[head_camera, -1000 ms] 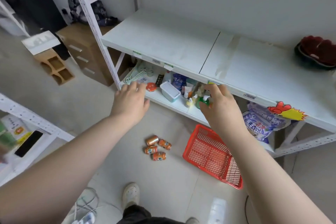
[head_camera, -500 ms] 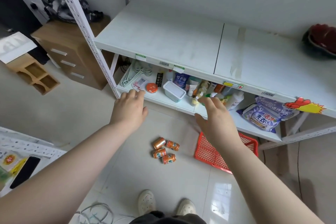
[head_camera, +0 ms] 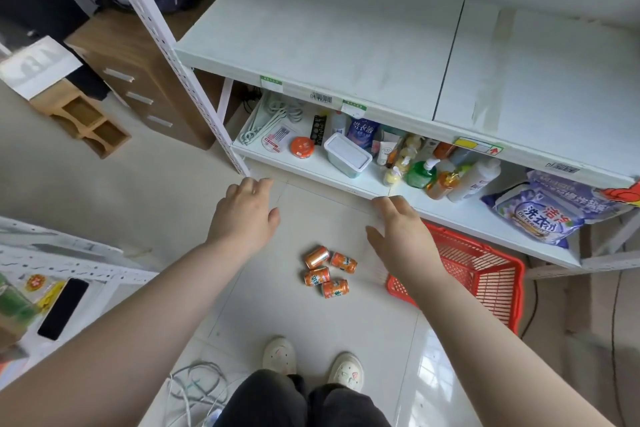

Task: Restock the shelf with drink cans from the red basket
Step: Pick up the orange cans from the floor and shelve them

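Drink cans, four orange ones, lie on their sides in a tight cluster on the tiled floor, just left of the red basket, which sits partly under the lower shelf. Above them the left hand and right hand hover with fingers extended and loose, gripping nothing. The right fingertips appear at the shelf's front edge, near the bottles and a detergent bag.

The right grip and its forearm are covering the near left corner of the red basket for me, and the lower shelf is hiding its far side. The upper shelf is masking the rearmost bottles. I am failing to read the lettering on the cans.
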